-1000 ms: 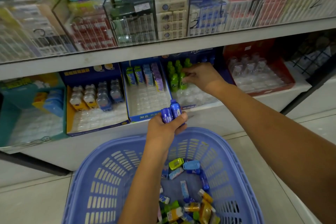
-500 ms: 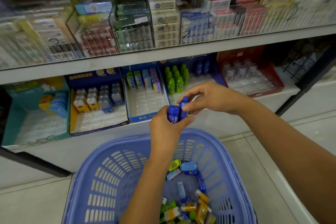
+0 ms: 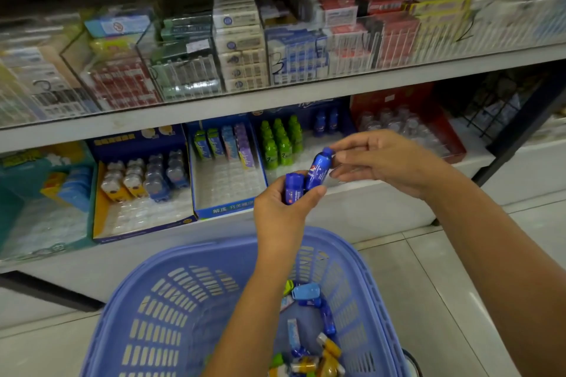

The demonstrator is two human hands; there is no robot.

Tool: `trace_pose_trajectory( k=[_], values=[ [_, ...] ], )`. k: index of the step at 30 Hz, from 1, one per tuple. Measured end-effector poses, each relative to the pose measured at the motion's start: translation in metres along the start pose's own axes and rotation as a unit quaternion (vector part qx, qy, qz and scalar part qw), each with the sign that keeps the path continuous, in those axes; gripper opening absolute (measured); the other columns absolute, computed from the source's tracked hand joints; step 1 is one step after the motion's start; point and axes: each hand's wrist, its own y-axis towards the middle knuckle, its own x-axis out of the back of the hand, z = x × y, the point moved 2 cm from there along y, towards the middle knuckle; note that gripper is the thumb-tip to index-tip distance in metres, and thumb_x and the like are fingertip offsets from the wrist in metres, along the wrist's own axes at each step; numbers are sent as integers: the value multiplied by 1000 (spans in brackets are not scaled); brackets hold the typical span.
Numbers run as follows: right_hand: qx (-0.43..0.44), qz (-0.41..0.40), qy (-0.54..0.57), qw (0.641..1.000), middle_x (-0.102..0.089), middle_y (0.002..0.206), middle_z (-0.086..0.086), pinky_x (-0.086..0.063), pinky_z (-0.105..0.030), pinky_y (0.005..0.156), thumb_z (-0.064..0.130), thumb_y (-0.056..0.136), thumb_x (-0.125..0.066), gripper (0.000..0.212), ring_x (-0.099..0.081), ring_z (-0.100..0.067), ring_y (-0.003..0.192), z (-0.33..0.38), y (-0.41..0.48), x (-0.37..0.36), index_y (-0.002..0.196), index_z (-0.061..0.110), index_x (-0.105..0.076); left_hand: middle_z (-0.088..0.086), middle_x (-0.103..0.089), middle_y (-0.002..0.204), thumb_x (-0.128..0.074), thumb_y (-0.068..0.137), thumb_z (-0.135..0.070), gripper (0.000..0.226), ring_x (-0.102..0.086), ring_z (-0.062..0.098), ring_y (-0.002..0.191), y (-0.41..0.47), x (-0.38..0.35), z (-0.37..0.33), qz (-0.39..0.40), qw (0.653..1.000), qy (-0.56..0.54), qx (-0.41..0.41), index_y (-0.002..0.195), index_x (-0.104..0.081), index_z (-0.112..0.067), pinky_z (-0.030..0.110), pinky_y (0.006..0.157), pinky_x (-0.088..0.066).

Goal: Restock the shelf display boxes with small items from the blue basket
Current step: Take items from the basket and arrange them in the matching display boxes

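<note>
Below shelf display boxes, right hand fingers pinch one blue bottle; left hand grips another.

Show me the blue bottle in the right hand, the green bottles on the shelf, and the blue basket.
Blue bottle (image 3: 318,169): head view, on its labelled body.
Green bottles (image 3: 280,141): head view, on the middle column.
Blue basket (image 3: 147,266): head view, on its far left rim.

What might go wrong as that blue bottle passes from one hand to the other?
The right hand pinches only the tilted blue bottle by its cap end, so it may slip. The left hand loosely holds a second bottle, which could tumble into the basket.
</note>
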Motion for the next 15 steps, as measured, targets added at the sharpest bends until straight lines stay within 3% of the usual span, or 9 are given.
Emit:
trace_pose_trajectory(
  k=[3,7,10,13,15],
  values=[
    [6,-74,3,997,-74,85,-11,-59,-22,70,13,79,-72,19,-72,-18,77,-2,2,1,97,7,-69,-13,-58,63,-81,72,-17,26,-47,1,55,6,-14,1,-25,995,67,-71,81,-64,-35,13,57,-46],
    [23,-135,8,990,-73,74,-6,-55,-16,57,10,73,-77,18,-72,-13,69,-4,6,6,88,8,-68,-13,-60,70,-80,73,-17,33,-52,-1,61,13,-31,3,-48,986,104,-124,81,-58,-41,6,58,-41],
    [41,-157,-14,987,-72,74,-5,-57,-19,63,9,73,-78,18,-71,-13,72,-4,14,14,88,9,-69,-10,-62,73,-78,76,-23,22,-53,3,64,23,-36,7,-45,983,134,-121,92,-63,-31,8,58,-42],
    [77,-213,-149,962,-71,81,-1,-54,-15,70,15,72,-79,19,-67,-12,75,-1,33,35,88,18,-70,0,-63,77,-70,83,-34,26,-54,15,67,33,-32,12,-23,960,237,-147,102,-64,-18,20,61,-43],
    [96,-239,-245,935,-69,88,-1,-48,-11,71,15,73,-79,26,-64,-11,79,2,52,50,97,14,-70,0,-60,77,-65,87,-37,29,-51,17,66,38,-26,13,-12,931,316,-182,106,-63,-15,22,60,-38]
  ],
)
